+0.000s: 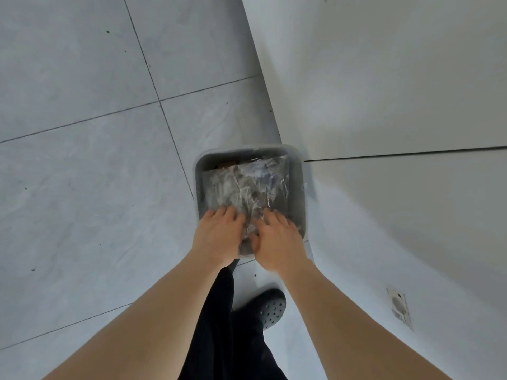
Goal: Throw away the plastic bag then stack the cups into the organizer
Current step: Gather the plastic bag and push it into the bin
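Below, nearest the camera, two bare forearms, cut off by the bottom edge. Between them dark trousers [219,325] and one grey perforated clog [270,308], heel hidden under the trouser leg; no telling where the other foot is.

Further out, left hand [216,237] and right hand [277,242] side by side, palms down, fingers spread flat on the plastic bag [247,185]. Neither closed around it: pressing rather than pinching, though the fingertips sink into the crumpled film and their ends are hard to make out. Thumbs nearly touching over the near rim.

Beyond the fingers, the bag: one, clear, wrinkled, shiny with white glare streaks, filling most of the opening of one grey square bin [297,187]. Bluish blur visible through the film toward the far right, not identifiable. Near rim of the bin hidden under both hands. Past the bag, at the far wall inside the bin, a small brown scrap [226,163], mostly covered.

Left of the hands, grey floor tiles [82,160] with dark grout lines. Right of the hands, a pale wall [397,91], with one small torn sticker [399,307] low on it, print too blurred to read.
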Demonstrator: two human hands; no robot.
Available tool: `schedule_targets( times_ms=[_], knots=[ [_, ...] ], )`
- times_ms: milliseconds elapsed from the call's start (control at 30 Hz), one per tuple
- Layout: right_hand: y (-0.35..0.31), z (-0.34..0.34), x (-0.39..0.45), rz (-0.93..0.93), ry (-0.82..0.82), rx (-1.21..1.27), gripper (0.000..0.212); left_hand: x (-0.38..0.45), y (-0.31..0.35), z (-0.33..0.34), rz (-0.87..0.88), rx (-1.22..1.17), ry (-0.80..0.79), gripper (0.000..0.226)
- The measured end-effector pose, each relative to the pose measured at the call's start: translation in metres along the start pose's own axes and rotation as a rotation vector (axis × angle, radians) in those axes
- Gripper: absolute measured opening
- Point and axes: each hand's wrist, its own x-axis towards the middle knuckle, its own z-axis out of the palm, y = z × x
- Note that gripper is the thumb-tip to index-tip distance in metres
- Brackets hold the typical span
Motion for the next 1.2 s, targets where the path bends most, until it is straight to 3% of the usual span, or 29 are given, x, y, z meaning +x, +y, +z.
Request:
schedule_targets(
  times_ms=[100,333,500,900,1200],
  knots=[
    [0.003,0.006,0.011,0.028,-0.068,-0.039,0.052,0.007,-0.002,0.004,0.018,0.025,-0.019,0.042],
    [-0.002,-0.006,0.004,0.053,0.0,-0.026,0.058,0.012,-0.001,-0.009,0.09,0.061,0.12,0.046],
    [-0.005,-0.036,-0.024,0.11,0.044,-0.011,0.062,-0.014,-0.004,-0.037,0.029,0.055,0.137,0.058],
    [-0.062,-0.175,-0.147,0.119,0.134,0.094,0.069,-0.13,0.015,-0.195,-0.067,0.006,0.139,0.067],
    [-0.092,-0.286,-0.272,0.115,0.261,0.157,0.064,-0.234,0.053,-0.326,-0.013,0.035,0.237,0.067]
  ],
)
